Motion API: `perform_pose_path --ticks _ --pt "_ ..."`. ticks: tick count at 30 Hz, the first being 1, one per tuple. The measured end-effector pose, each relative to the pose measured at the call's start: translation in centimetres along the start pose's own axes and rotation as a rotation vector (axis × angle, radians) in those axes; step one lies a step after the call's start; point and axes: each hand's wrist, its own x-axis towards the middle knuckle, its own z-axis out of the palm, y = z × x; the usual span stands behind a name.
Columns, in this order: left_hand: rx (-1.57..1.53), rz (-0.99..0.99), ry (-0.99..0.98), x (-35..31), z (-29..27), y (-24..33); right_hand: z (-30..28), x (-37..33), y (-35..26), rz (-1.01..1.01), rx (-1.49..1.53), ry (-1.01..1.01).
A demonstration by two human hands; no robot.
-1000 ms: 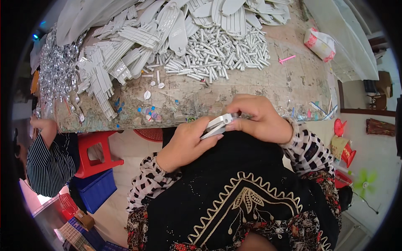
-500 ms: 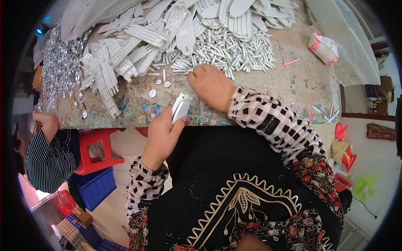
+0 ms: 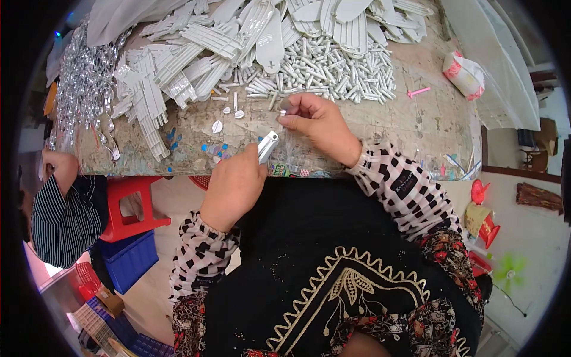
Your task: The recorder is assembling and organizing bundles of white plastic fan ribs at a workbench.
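Note:
My left hand (image 3: 234, 189) is closed around a white and grey plastic piece (image 3: 268, 144), its narrow end with a small round hole pointing up and away from me. Just right of it, my right hand (image 3: 324, 127) pinches a small white peg (image 3: 283, 113) between thumb and fingers; most of the peg is hidden. Beyond that hand lies a heap of short white pegs (image 3: 333, 71). Several small white discs, one being a larger disc (image 3: 217, 127), rest on the table left of my hands. Long flat white plastic pieces (image 3: 148, 101) are piled at the far left and back.
Shiny silvery spoon-shaped pieces (image 3: 89, 89) cover the table's left end. A pink stick (image 3: 419, 92) and a tissue pack (image 3: 464, 75) lie at the right. Another person's striped sleeve (image 3: 65, 220) shows beside a red stool (image 3: 131, 208) and a blue crate (image 3: 131, 262).
My right hand has drawn back from the edge of the peg heap, now pinching a small peg. My left hand has turned the plastic piece so its holed end shows.

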Motion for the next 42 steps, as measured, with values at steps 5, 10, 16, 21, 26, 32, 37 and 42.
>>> perform_pose_path --ticks 5,10,16,21,26,32,37,42 --pt "-0.003 0.005 -0.02 0.5 0.1 0.5 0.6 -0.4 1.5 0.136 0.314 -0.007" --pt "-0.015 -0.001 -0.03 0.8 0.0 0.7 0.5 -1.2 -0.8 0.027 -0.131 0.005" --pt "-0.027 0.029 -0.024 0.8 -0.4 0.2 1.4 -1.2 -0.4 -0.545 -0.522 -0.019" --pt "-0.01 0.017 -0.036 0.4 -0.4 1.0 0.7 -2.1 -0.7 -0.534 -0.572 -0.038" --pt "0.06 0.039 -0.003 0.4 -0.4 2.0 -0.4 0.6 -2.6 -0.373 -0.392 -0.019" --pt "0.092 0.046 0.008 0.2 0.3 2.1 3.5 4.0 -0.5 -0.078 -0.563 -0.159" --pt "0.091 0.116 0.053 1.5 -0.7 2.0 3.0 4.4 -1.3 -0.035 -0.636 -0.124" --pt "0.092 0.067 0.026 -0.1 0.1 4.9 1.9 1.3 -2.3 0.058 -0.715 -0.207"
